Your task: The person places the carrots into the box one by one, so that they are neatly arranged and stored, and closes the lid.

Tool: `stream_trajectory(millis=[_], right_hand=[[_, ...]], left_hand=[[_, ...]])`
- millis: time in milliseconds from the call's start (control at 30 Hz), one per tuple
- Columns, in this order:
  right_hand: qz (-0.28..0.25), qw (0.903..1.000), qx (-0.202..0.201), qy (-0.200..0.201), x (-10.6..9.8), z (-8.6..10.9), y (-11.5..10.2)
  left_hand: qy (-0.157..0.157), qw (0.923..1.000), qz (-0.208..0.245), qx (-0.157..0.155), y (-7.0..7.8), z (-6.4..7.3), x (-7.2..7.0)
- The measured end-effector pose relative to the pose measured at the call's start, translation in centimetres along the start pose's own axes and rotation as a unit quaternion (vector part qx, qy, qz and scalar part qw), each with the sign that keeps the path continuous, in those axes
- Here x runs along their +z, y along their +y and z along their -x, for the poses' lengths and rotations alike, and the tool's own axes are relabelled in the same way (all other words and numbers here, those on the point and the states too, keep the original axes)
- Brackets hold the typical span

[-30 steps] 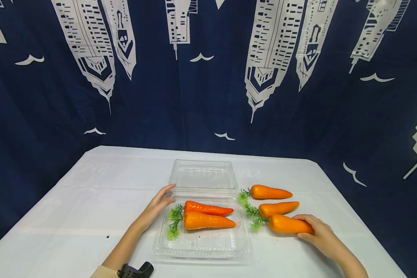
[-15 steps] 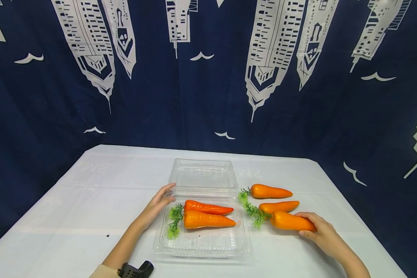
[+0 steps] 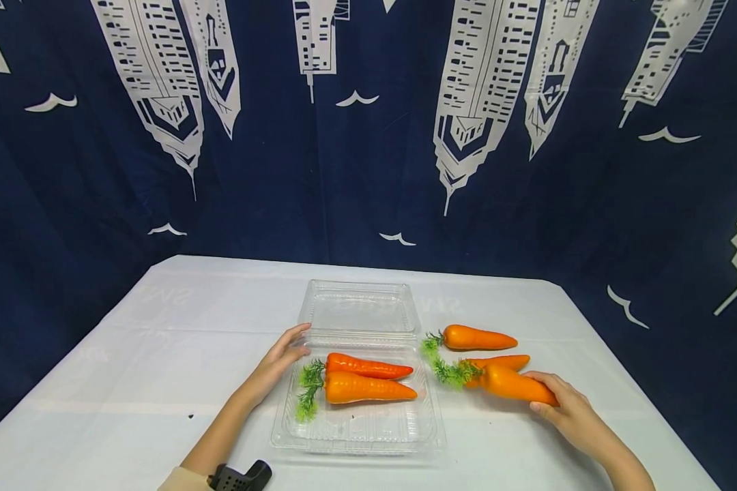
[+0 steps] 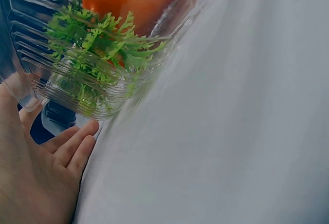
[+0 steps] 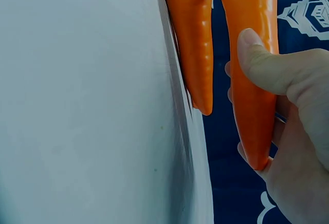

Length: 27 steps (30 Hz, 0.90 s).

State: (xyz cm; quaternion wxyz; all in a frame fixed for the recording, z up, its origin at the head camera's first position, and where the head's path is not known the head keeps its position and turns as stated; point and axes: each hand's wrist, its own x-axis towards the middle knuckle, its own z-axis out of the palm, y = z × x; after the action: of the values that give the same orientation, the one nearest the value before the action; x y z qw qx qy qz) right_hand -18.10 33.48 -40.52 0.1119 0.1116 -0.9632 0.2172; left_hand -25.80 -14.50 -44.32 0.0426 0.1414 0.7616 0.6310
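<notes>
My right hand [image 3: 570, 412] grips an orange carrot [image 3: 511, 383] by its tapered end, thumb on the near side. The carrot's thick, leafy end is raised and overlaps the carrot [image 3: 511, 362] lying behind it. In the right wrist view the held carrot [image 5: 252, 116] stands apart from the table surface. A clear plastic clamshell box [image 3: 356, 444] lies with its lid folded back. Two carrots rest inside: a redder one [image 3: 368, 369] behind an orange one [image 3: 368, 389], green tops leftward. My left hand [image 3: 275, 365] touches the box's left side near the hinge, fingers extended.
Farther back on the right lies one more carrot [image 3: 479, 338], its greens toward the box. The white-covered table [image 3: 160, 382] ends at a dark blue curtain [image 3: 319, 170] printed with buildings. A small dark speck [image 3: 190, 416] is left of the box.
The gripped carrot has been raised and tilted, its leafy end swinging up and away over the carrot behind. The left hand and box have stayed put.
</notes>
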Motion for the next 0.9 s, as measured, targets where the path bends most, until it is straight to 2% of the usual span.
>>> stream_trajectory(millis=[167, 467, 900], right_hand=[[-0.023, 0.9997, -0.001, -0.001, 0.0, 0.0, 0.0], [-0.067, 0.9966, -0.038, 0.032, 0.1, 0.0, -0.5], [-0.06, 0.997, -0.038, 0.032, -0.3, -0.3, -1.5]], left_hand=[[0.003, 1.0, 0.0, -0.005, 0.1, 0.1, 0.0], [0.003, 1.0, -0.007, -0.003, 0.1, 0.2, -0.1], [0.011, 0.9998, -0.007, -0.015, 0.1, 0.0, -0.1]])
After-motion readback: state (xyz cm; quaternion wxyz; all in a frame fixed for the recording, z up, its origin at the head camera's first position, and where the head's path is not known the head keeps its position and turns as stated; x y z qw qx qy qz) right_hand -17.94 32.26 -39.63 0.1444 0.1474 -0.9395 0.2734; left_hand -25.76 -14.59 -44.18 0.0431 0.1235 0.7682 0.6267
